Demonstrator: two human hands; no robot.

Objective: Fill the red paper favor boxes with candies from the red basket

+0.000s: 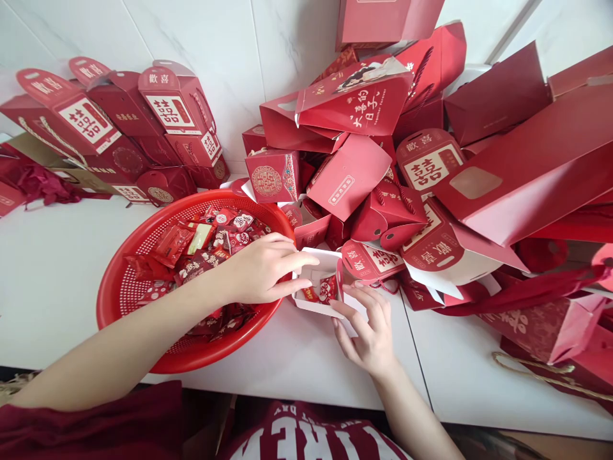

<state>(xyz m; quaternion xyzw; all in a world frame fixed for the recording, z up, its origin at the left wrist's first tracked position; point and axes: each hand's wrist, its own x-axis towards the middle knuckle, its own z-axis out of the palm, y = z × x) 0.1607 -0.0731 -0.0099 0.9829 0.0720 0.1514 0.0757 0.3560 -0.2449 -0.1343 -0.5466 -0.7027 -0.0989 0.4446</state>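
A small open candy box (pixel 311 308), white inside, stands in front of me with a few red-wrapped candies (pixel 327 289) in it. My left hand (pixel 263 268) reaches across the basket to the box's left side, thumb and fingers stretched apart over it with nothing between them. On the opposite side, my right hand (pixel 371 326) has its bent fingers and thumb on the box's right wall and flap. To the left, a red plastic basket (pixel 112 275) holds many wrapped candies (pixel 201 255), partly hidden under my left forearm.
Behind the candy box lies a big heap of red gift boxes (pixel 348 176), spreading to the right. More red boxes (pixel 175 108) are stacked at the back left against the white tiled wall (pixel 201 32). The white table (pixel 52 275) runs underneath everything.
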